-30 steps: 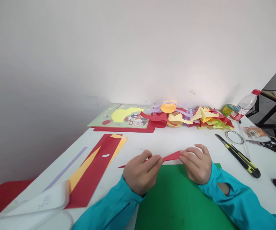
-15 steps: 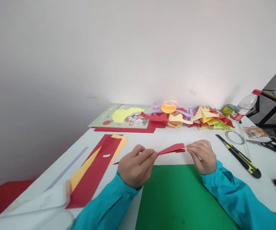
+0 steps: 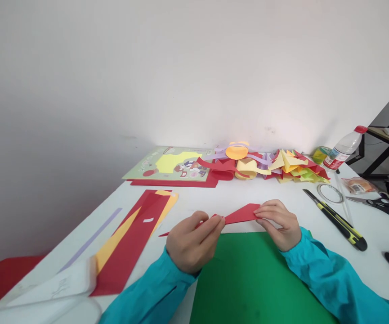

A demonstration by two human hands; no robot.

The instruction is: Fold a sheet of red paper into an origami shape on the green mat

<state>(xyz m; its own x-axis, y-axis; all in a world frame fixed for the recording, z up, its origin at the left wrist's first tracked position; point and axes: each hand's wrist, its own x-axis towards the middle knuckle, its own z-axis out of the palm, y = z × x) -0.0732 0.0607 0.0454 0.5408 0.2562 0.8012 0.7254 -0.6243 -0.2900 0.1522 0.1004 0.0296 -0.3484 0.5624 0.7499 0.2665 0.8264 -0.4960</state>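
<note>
A folded piece of red paper (image 3: 243, 214) is held above the far edge of a green sheet (image 3: 255, 279). My left hand (image 3: 196, 243) pinches it around the middle, and a thin pointed end sticks out to the left of that hand. At the wider right end, my right hand (image 3: 280, 223) is closed with thumb and fingertips on the paper. The part of the paper inside my left hand is hidden.
On the right lie a utility knife (image 3: 337, 221), a tape roll (image 3: 329, 193), scissors (image 3: 383, 204) and a bottle (image 3: 342, 150). Folded paper shapes (image 3: 248, 166) and a green printed pad (image 3: 140, 168) stand by the wall. Red strips (image 3: 136, 247) lie left.
My right hand let go of the paper's right end, moved slightly away, then came back and pinched it again. My left hand kept its hold, shifting slightly left.
</note>
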